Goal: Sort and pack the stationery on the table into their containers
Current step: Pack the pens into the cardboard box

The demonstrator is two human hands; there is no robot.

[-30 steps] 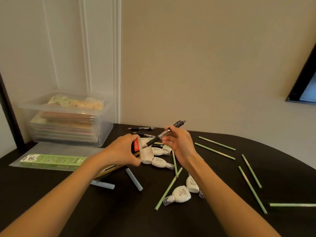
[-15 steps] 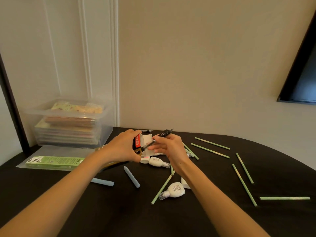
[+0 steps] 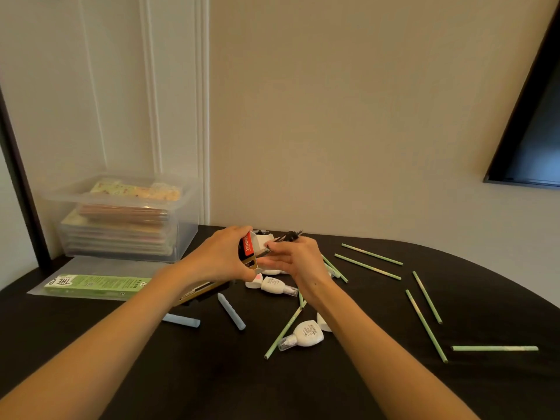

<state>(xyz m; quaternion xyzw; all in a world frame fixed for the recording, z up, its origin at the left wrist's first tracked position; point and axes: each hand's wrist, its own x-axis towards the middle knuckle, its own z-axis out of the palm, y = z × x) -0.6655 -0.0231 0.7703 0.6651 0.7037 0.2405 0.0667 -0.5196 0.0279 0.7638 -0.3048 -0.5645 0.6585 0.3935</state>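
My left hand point(image 3: 219, 257) grips a long pen box point(image 3: 248, 249) with a red end flap, its open white end turned to the right. My right hand point(image 3: 295, 259) pinches a black pen point(image 3: 288, 237) whose tip points into that opening. Under the hands lie white correction-tape dispensers point(image 3: 274, 284), with another one point(image 3: 304, 333) nearer me. Several green pencils point(image 3: 368, 266) are scattered across the dark table point(image 3: 333, 389) to the right. Two pale blue sticks point(image 3: 231, 311) lie in front of the box.
A clear plastic bin point(image 3: 127, 219) full of flat packets stands at the back left by the wall. A green pencil box point(image 3: 97, 284) lies on a clear sleeve in front of it. The table's rounded edge curves off at the right.
My right hand has lowered the black pen and brought it left, so its tip now meets the box's open end. The view has shifted slightly.
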